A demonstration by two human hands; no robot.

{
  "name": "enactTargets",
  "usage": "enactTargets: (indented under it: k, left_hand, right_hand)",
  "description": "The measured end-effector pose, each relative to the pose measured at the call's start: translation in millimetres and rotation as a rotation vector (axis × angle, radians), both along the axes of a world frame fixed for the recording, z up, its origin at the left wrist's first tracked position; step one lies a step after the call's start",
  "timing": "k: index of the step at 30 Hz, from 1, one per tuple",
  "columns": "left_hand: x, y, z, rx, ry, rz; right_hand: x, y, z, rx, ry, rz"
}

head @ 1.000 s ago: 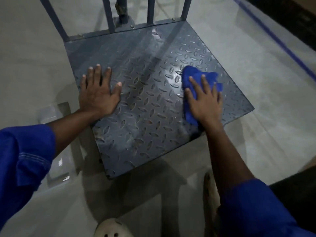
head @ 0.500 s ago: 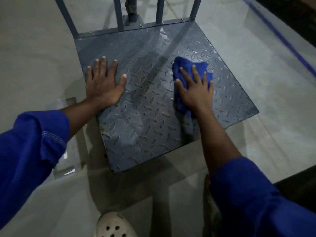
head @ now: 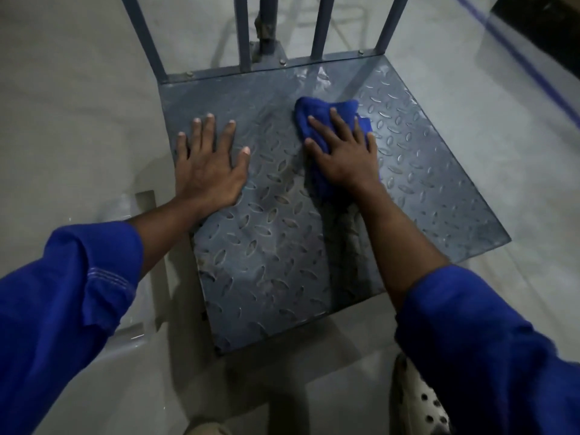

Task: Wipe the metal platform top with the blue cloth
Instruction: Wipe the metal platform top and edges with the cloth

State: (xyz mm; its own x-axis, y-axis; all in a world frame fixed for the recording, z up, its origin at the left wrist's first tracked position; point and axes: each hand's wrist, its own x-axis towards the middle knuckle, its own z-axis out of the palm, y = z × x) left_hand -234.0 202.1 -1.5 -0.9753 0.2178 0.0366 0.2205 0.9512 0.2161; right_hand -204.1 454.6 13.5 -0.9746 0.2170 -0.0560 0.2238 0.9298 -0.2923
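two hands lie flat on the metal platform top (head: 282, 246): left hand (head: 208, 171) empty, fingers spread; right hand (head: 343, 155) presses the blue cloth (head: 317, 116), fingers straight, toward the far upright bars (head: 320, 26); perforated shoe (head: 420, 400) nearby.

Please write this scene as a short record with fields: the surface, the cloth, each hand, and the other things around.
surface: metal platform, grey tread plate, low over the floor
cloth: blue cloth, bunched, on the platform's far right part
left: left hand flat on the platform, fingers spread, holds nothing
right: right hand presses on the cloth, fingers straight
other: upright bars along the far edge; pale shoe at the near side
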Motion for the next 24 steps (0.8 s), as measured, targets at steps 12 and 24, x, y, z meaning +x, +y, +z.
enactTargets:
  k: [12, 24]
  left_hand:
    - [-2.9, -2.1, -4.2, 0.017, 0.017, 0.008]
    - [-0.3, 0.3, -1.3, -0.018, 0.008, 0.017]
  right_hand:
    - [-13.2, -17.4, -3.6, 0.03, 0.022, 0.132]
    - [-95.9, -25.3, 1.5, 0.095, 0.009, 0.429]
